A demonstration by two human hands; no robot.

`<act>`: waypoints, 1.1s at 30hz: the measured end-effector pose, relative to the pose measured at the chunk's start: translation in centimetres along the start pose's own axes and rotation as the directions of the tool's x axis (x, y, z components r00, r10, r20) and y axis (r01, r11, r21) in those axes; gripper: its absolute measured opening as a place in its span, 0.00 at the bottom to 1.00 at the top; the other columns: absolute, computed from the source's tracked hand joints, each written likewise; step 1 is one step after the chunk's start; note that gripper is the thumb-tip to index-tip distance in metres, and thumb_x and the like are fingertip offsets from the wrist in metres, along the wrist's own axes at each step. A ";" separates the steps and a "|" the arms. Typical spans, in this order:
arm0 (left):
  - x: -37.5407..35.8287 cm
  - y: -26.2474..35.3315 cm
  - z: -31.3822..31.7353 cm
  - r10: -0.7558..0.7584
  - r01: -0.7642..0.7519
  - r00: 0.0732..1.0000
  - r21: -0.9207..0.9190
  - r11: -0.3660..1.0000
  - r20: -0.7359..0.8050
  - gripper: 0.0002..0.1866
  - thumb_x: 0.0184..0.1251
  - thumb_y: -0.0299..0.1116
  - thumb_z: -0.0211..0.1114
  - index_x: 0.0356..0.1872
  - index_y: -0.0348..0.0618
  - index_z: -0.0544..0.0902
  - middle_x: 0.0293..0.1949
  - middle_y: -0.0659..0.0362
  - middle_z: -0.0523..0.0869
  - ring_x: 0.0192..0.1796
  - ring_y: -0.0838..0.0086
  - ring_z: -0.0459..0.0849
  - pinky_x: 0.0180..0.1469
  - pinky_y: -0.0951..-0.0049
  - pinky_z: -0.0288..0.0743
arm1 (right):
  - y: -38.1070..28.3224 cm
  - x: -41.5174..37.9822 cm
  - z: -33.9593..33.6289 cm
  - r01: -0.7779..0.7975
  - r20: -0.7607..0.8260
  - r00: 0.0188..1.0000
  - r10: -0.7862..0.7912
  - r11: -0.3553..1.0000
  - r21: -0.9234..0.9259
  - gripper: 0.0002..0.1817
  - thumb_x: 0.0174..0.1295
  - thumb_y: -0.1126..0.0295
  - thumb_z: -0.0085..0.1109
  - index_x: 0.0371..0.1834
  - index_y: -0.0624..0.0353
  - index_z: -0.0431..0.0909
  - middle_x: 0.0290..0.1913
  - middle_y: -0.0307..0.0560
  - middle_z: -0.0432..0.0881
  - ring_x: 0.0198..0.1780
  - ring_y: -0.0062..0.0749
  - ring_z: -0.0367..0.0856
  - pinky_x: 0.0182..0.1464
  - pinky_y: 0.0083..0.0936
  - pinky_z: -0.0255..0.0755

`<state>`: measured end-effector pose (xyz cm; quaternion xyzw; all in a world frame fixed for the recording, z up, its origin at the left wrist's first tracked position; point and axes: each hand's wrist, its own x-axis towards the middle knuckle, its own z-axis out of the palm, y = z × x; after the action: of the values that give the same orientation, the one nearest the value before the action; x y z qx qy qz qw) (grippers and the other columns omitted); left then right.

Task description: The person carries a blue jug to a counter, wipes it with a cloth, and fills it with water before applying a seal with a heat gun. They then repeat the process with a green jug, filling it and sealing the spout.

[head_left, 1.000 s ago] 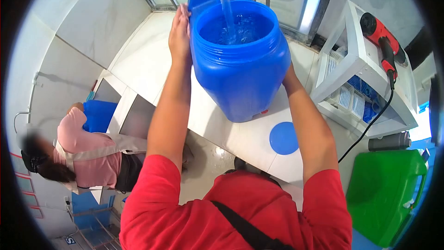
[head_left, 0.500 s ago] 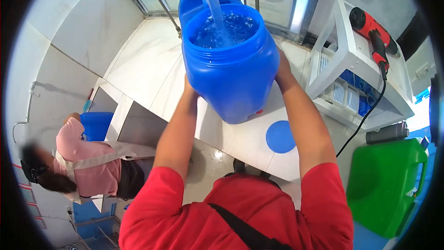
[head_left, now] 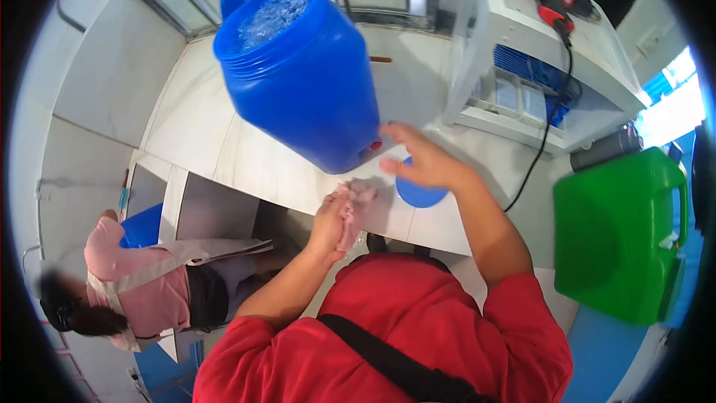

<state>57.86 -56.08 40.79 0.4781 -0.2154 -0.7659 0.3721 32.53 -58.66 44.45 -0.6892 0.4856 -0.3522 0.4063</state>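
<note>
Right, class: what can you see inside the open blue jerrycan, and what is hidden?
Inside the blue jerrycan, bubbly water shows at the top. Below its churned surface, the interior and bottom are hidden by the water and the opaque blue sides.

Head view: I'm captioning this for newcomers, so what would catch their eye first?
Probably the big blue jug on the white counter, its open mouth showing bubbly water. Closer in, the left hand grips a pink cloth near the counter's front edge, and the right hand is open by a blue lid. Far right, a bright green jerrycan stands out.
</note>
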 end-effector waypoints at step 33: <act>-1.6 7.8 -2.2 -0.181 -0.475 0.859 0.877 0.071 0.479 0.50 0.45 0.56 0.81 0.70 0.44 0.71 0.67 0.44 0.75 0.68 0.49 0.74 0.71 0.57 0.69 | -13.2 -14.2 -14.9 -0.090 -0.545 0.688 -0.479 0.689 -0.719 0.20 0.63 0.65 0.68 0.56 0.61 0.80 0.67 0.56 0.77 0.69 0.53 0.74 0.72 0.45 0.64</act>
<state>63.07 -59.68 46.11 0.3710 -0.8057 -0.4603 -0.0361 20.49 -45.68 61.29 -0.6539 0.6130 -0.4196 -0.1435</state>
